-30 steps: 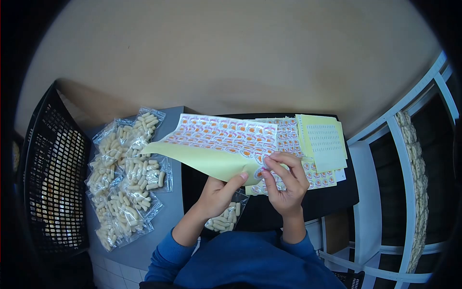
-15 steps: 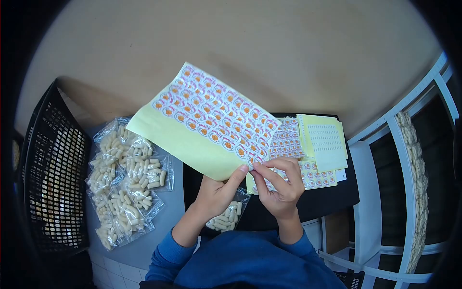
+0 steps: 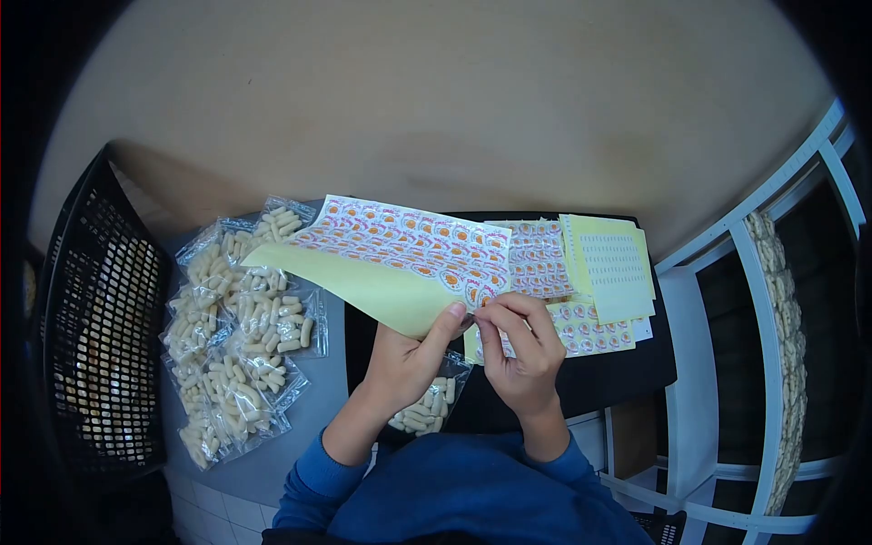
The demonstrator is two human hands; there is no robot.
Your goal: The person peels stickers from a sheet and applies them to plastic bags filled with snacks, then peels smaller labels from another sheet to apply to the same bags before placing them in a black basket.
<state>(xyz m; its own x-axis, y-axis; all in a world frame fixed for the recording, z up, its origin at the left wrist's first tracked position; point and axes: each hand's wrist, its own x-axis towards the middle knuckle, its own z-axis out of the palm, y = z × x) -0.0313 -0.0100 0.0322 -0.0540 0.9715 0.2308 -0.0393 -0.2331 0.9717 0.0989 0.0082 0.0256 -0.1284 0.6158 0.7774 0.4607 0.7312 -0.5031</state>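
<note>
A yellow-backed sheet with rows of round orange and pink stickers [image 3: 400,241] is held in the air by its lower right corner. My left hand [image 3: 406,359] pinches that edge, thumb on top. Close beside it, my right hand [image 3: 524,350] has thumb and index finger pressed together at the sheet's corner; whatever lies between them is too small to make out. A clear bag of pale capsule-shaped pieces [image 3: 425,409] lies below my left hand, partly hidden by the wrist.
Several clear bags of pale pieces [image 3: 241,391] lie on the grey surface [image 3: 318,436] at the left, beside a black basket [image 3: 100,336]. More sticker sheets [image 3: 618,263] are spread on the black surface [image 3: 636,372] at the right. A white rack [image 3: 763,336] stands farther right.
The sheet's far edge has dropped toward the table and the sheet is more bent, uncovering another bag at the upper left. My right hand has shifted slightly.
</note>
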